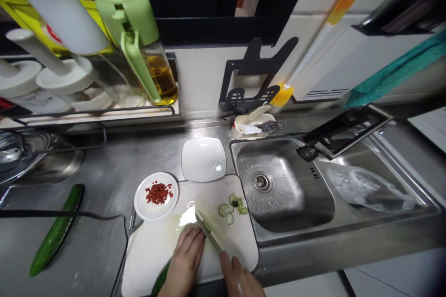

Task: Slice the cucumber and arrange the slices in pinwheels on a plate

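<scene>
On a white cutting board (pixel 223 190), my left hand (pixel 187 257) is closed over a green cucumber (pixel 160 282), which shows beneath the palm and is mostly hidden by the hand. My right hand (pixel 239 276) grips a kitchen knife (pixel 211 236) by its handle. The blade lies just right of my left fingertips, with a thin cucumber slice (pixel 206 226) against it. Several loose cucumber slices (pixel 234 204) rest at the board's right side. A white plate of small red dried berries (pixel 159 193) overlaps the board's upper left corner.
An empty square white dish (pixel 204 159) stands behind the board. To the right is a steel sink (pixel 289 213) with a black faucet (pixel 334 132). A whole cucumber (pixel 57 232) and a dark cord (pixel 124 241) lie left. An oil bottle (pixel 158 72) stands on the rack.
</scene>
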Motion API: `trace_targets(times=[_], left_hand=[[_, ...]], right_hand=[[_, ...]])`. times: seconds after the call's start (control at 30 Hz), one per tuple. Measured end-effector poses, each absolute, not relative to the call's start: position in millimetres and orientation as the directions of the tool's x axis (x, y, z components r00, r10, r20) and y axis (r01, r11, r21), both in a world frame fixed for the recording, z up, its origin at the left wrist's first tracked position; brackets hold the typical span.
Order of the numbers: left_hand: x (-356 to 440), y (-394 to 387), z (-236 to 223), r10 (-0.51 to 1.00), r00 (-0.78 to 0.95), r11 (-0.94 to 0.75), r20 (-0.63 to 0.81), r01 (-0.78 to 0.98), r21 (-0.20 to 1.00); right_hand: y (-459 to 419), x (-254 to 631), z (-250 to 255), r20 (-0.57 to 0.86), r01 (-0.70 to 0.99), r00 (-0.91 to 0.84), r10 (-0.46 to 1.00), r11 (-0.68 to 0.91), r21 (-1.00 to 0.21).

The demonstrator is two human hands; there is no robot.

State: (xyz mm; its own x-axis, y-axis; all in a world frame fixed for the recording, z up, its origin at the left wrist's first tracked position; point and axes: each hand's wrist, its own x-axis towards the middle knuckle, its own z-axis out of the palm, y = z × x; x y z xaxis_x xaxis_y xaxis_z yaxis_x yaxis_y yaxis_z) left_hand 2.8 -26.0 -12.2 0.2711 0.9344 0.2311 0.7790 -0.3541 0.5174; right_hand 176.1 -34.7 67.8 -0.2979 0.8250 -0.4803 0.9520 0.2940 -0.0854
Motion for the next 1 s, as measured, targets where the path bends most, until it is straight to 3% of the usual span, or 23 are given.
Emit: trace_targets(times=[1.0], left_hand=[[3.6, -23.8, -5.6, 0.933, 0.28, -0.357, 0.225, 0.788, 0.502]], right_hand=[[-27.7, 170.8, 42.7, -0.423, 0.962, -0.268, 0.866, 0.216, -0.167]])
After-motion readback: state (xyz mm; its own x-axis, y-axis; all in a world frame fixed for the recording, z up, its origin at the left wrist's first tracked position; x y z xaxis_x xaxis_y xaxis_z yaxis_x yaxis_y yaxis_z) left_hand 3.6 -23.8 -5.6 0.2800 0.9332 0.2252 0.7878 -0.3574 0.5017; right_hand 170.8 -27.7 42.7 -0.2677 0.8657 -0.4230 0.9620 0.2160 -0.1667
